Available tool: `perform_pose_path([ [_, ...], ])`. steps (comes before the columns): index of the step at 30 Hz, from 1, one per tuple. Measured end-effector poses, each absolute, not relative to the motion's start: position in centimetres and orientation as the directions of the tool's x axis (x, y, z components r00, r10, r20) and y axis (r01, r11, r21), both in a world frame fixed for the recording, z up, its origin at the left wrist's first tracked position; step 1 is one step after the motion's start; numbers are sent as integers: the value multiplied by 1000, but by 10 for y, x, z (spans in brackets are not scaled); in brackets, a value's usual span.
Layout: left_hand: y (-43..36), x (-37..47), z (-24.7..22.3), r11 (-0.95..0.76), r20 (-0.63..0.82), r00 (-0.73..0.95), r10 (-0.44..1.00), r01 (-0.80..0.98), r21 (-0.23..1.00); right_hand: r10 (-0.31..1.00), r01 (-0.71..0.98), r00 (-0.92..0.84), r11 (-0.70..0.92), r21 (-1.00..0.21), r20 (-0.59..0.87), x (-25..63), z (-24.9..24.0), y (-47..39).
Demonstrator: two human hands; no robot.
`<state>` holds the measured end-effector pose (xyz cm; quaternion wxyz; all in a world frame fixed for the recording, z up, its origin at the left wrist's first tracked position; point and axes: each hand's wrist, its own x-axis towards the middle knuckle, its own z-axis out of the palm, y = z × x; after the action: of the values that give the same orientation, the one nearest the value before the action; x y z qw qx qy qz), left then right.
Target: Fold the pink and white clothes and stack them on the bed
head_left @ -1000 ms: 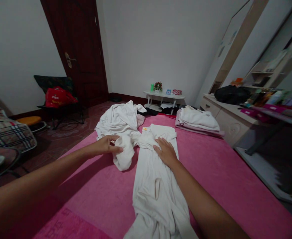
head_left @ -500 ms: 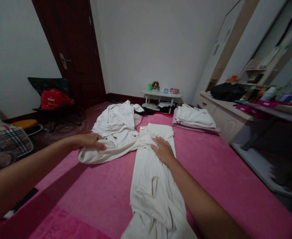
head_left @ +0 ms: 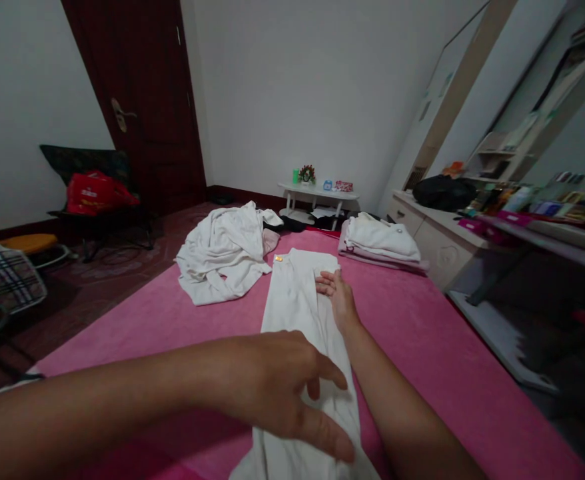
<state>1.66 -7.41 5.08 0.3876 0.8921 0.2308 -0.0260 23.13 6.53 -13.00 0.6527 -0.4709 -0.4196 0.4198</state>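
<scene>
A white long-sleeved garment lies lengthwise in a narrow strip on the pink bedspread, a small gold-coloured tag near its far left corner. My left hand is over its near part, fingers spread and thumb apart, with nothing in it. Whether that hand touches the cloth I cannot tell. At the far right edge of the garment is my right hand, its fingers stretched out and resting on the cloth. The garment's near end runs out of view at the bottom.
A crumpled white heap of clothes lies at the far left of the bed. Folded clothes are stacked at the far right. Beyond stand a small white table and a chair with a red bag. A cabinet flanks the right side.
My left hand has let go of the sleeve and moved right and nearer. The sleeve, stretched left before, now lies along the garment. My right hand has shifted to the far right edge.
</scene>
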Motion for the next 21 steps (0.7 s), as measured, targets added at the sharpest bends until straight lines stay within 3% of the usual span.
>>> perform_pose_path([
  [3, -45, 29, 7, -648, -134, 848, 513, 485, 587, 950, -92, 261, 201, -975, 171, 232, -131, 66],
  [6, -8, 34, -29, -684, 65, 722, 689, 617, 389, 953, 12, 210, 221, -975, 219, 228, -132, 66],
  [8, 13, 34, -47, -666, 179, 647, 741, 675, 318, 953, 127, 162, 236, -963, 255, 225, -130, 65],
  [11, 35, 33, -65, -657, 239, 614, 752, 671, 343, 934, 312, 126, 284, -907, 336, 222, -125, 61],
  [14, 45, 34, -76, -702, 275, 652, 707, 598, 388, 868, 366, 281, 297, -882, 409, 221, -118, 57],
  [17, 47, 35, -84, -749, 297, 700, 650, 523, 406, 805, 375, 473, 182, -909, 357, 226, -115, 53],
  [21, 45, 35, -89, -788, 312, 733, 604, 494, 367, 845, 458, 468, 19, -889, 259, 237, -123, 54],
])
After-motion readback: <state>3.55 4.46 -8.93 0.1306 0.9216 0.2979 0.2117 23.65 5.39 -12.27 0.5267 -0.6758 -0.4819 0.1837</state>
